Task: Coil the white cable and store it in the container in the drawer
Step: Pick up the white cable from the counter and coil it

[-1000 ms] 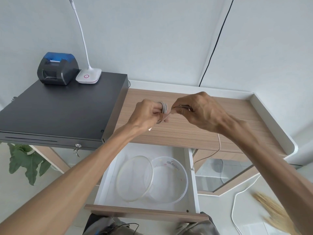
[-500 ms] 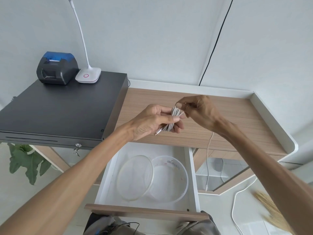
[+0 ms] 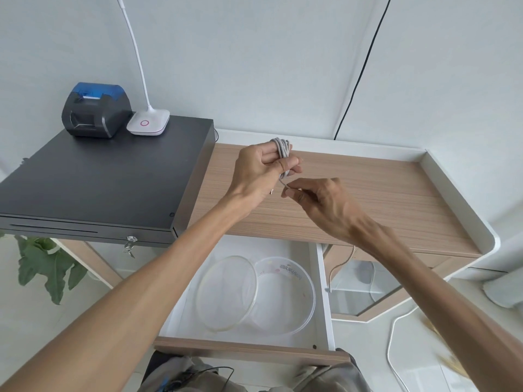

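The white cable point(image 3: 282, 149) is wound in several loops around the fingers of my left hand point(image 3: 261, 172), held above the wooden counter. My right hand point(image 3: 321, 203) sits just below and to the right, pinching the free strand between thumb and forefinger; the loose tail point(image 3: 338, 268) hangs under my right forearm past the counter edge. Below, the white drawer point(image 3: 322, 292) stands open. Inside it is a round clear container point(image 3: 294, 301), with its clear lid point(image 3: 226, 292) leaning on the container's left rim.
A black cash drawer point(image 3: 99, 179) fills the counter's left, bearing a receipt printer point(image 3: 94, 110) and a white lamp base point(image 3: 148, 123). The wooden counter point(image 3: 382, 193) has a raised white rim. A black wire point(image 3: 359, 75) runs down the wall. Another white cord point(image 3: 392, 349) lies on the floor at the right.
My left hand has risen and turned so the coil sits at its fingertips. My right hand has dropped below the coil, drawing the strand down. The hanging tail is shorter.
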